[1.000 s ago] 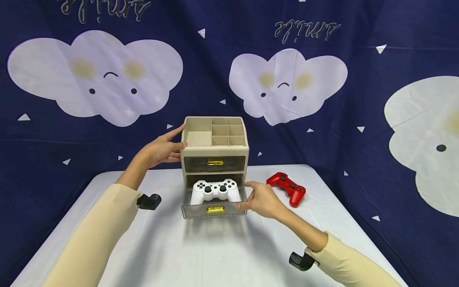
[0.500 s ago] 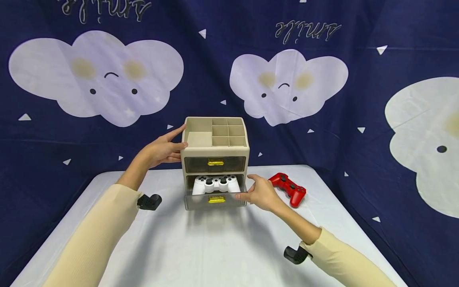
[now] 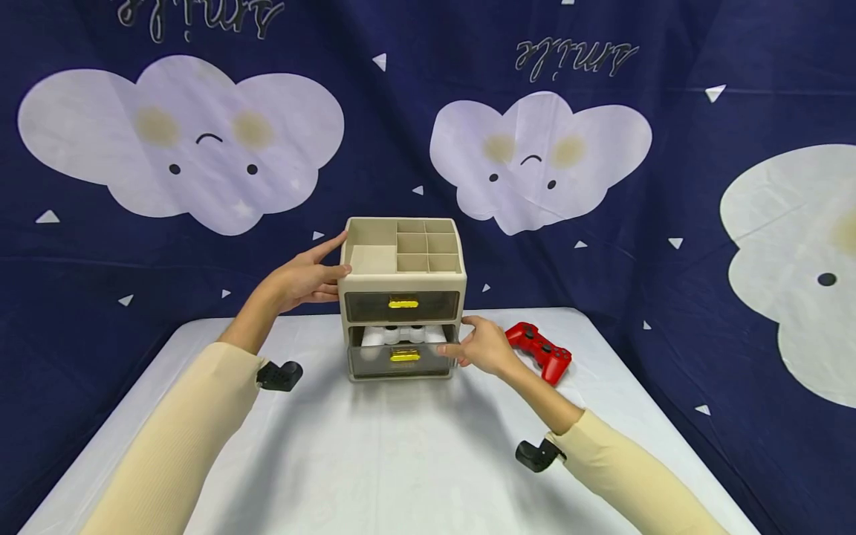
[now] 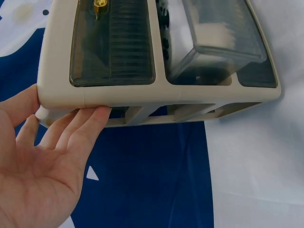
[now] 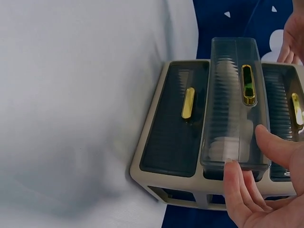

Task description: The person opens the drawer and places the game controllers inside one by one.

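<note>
A beige desktop organizer [image 3: 404,283] with smoky clear drawers and gold handles stands on the table. My left hand [image 3: 299,282] rests against its left side, thumb at the upper front edge; in the left wrist view its fingers [image 4: 78,130] lie fairly straight along the side wall. Partly pulled out is the middle drawer [image 3: 371,362], with a white game controller [image 3: 401,334] inside, mostly hidden behind the drawer front. My right hand [image 3: 487,349] holds that drawer's right end, thumb on the front face and fingers at the side. A red game controller [image 3: 542,351] lies just right of this hand.
The organizer's top has one large compartment [image 3: 371,258] and several small ones [image 3: 428,244]. Its top drawer [image 3: 364,307] and bottom drawer [image 5: 175,137] are closed. A white cloth covers the table [image 3: 401,468]. Behind hangs a dark blue curtain [image 3: 381,148] printed with clouds.
The middle drawer has slid most of the way into the organizer, hiding more of the white controller. My right hand has moved inward with it. The left hand has stayed in place.
</note>
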### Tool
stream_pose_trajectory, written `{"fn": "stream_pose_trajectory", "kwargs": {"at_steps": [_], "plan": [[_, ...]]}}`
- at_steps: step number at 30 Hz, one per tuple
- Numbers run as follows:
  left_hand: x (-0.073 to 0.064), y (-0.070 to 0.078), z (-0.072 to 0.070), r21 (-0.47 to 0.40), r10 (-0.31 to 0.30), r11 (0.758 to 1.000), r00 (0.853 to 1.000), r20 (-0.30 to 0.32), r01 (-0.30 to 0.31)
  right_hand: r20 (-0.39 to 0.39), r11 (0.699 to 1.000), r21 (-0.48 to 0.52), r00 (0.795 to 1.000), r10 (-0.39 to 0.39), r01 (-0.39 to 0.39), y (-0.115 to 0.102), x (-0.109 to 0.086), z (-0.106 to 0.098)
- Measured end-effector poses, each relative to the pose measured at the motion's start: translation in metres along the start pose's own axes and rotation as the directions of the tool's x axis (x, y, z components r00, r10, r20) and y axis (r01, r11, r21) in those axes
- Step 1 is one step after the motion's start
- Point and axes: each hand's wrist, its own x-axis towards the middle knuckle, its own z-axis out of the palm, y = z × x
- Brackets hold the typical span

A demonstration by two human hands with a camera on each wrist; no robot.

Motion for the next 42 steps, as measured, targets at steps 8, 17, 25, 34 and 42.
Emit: {"fn": "stream_pose_trajectory", "kwargs": {"at_steps": [8,17,25,34,42], "plan": [[0.0,0.004,0.003,-0.018,0.015,1.0,1.0,0.021,-0.015,-0.01,0.996,0.081,0.999,0.033,-0.032,0.001,0.009,-0.002],[-0.002,0.003,0.001,-0.023,0.008,1.0,1.0,0.024,-0.007,-0.046,0.991,0.126,0.998,0.052,-0.046,0.0,0.014,0.004],[0.0,0.0,0.0,-0.013,0.003,1.0,1.0,0.016,-0.002,-0.122,0.992,0.123,0.992,0.015,0.0,0.004,0.018,0.01],[0.001,-0.001,0.002,-0.006,0.003,1.0,1.0,0.013,-0.003,-0.229,0.997,0.032,0.971,-0.066,0.075,0.012,0.023,0.017],[0.0,0.001,-0.001,-0.036,-0.005,0.999,1.0,0.021,0.006,-0.278,0.995,-0.003,0.956,-0.095,0.098,0.011,0.026,0.021]]}}
